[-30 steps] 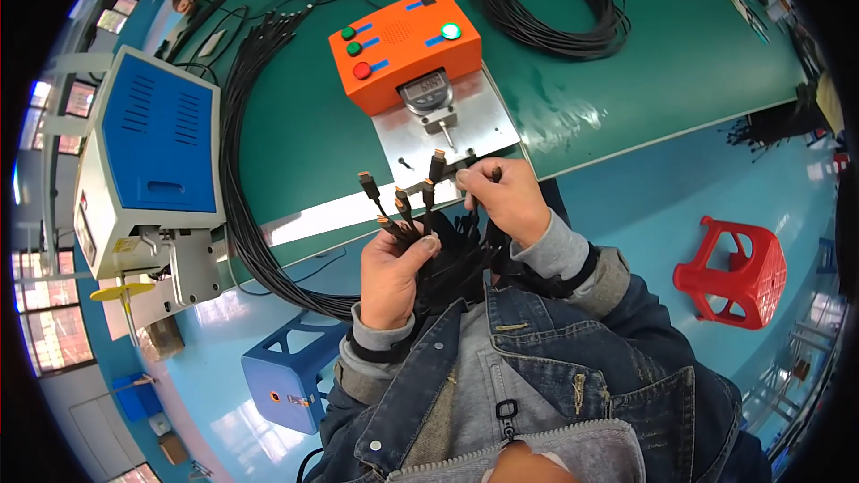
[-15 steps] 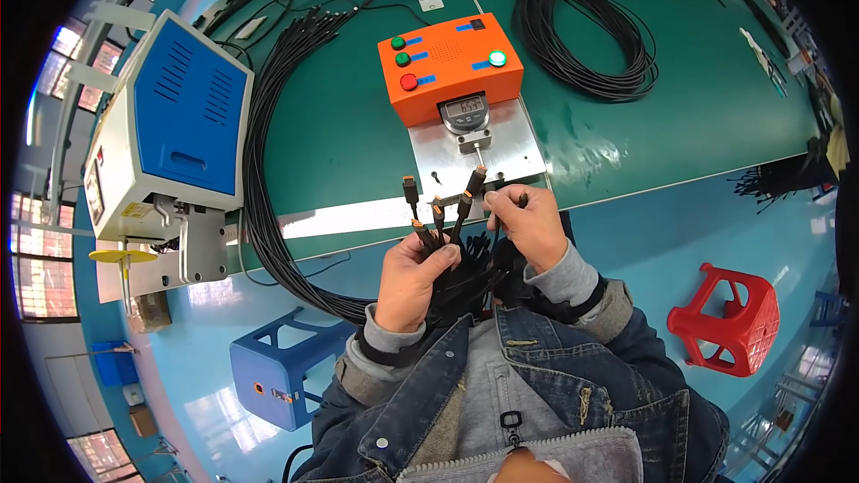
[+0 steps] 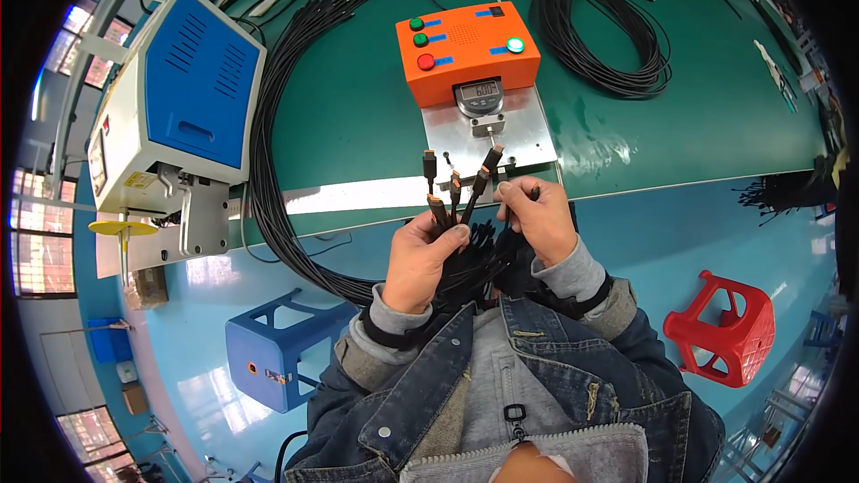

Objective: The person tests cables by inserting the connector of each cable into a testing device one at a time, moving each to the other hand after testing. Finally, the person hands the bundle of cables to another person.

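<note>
Cables with orange-tipped black plugs (image 3: 481,182) fan up from the person's bare left hand (image 3: 416,259), which grips them between thumb and fingers near the edge of the green-topped table (image 3: 358,125). The bare right hand (image 3: 544,219) is curled beside them, closed on a dark plug end (image 3: 535,192) that pokes up; whether its fingertips touch the silver metal plate (image 3: 528,130) I can't tell. A grey digital gauge (image 3: 480,105) fronts a bright orange box with round buttons (image 3: 470,54).

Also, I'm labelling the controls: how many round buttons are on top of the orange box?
4, on the orange box: a green button at back left, another green button just in front, a red button at front left, a lit button at front right.
</note>
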A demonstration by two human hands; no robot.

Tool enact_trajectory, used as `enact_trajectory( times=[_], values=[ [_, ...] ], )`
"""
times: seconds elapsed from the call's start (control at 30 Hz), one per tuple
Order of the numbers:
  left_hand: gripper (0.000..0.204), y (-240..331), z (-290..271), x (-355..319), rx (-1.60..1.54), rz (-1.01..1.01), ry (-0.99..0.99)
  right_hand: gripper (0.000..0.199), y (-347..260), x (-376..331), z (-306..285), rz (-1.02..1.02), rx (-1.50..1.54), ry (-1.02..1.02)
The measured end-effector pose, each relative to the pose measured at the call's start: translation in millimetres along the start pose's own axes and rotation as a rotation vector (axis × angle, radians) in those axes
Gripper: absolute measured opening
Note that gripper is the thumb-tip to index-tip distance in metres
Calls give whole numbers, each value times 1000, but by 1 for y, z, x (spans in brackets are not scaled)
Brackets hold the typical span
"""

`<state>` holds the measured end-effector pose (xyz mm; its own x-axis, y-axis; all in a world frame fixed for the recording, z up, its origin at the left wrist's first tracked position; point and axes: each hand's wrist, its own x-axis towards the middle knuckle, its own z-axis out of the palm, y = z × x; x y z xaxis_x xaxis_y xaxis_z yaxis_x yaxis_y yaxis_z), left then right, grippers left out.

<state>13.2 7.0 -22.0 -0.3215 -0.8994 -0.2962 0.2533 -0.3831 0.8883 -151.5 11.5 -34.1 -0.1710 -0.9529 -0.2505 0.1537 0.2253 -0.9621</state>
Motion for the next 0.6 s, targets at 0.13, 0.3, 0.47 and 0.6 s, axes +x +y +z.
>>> enact_trajectory(
  times=[0.13,0.3,0.47,0.6],
  values=[
    [10,1,0,-3,-9,5,20,21,0,-1,0,-2,10,1],
    [9,0,-2,-2,-27,31,-5,22,3,-2,0,-45,14,-7],
    [9,-1,-2,-2,-33,34,-10,21,5,1,0,-49,-1,6],
    [9,0,-2,-2,-30,30,-8,20,4,2,-1,-47,-14,13]
  ],
)
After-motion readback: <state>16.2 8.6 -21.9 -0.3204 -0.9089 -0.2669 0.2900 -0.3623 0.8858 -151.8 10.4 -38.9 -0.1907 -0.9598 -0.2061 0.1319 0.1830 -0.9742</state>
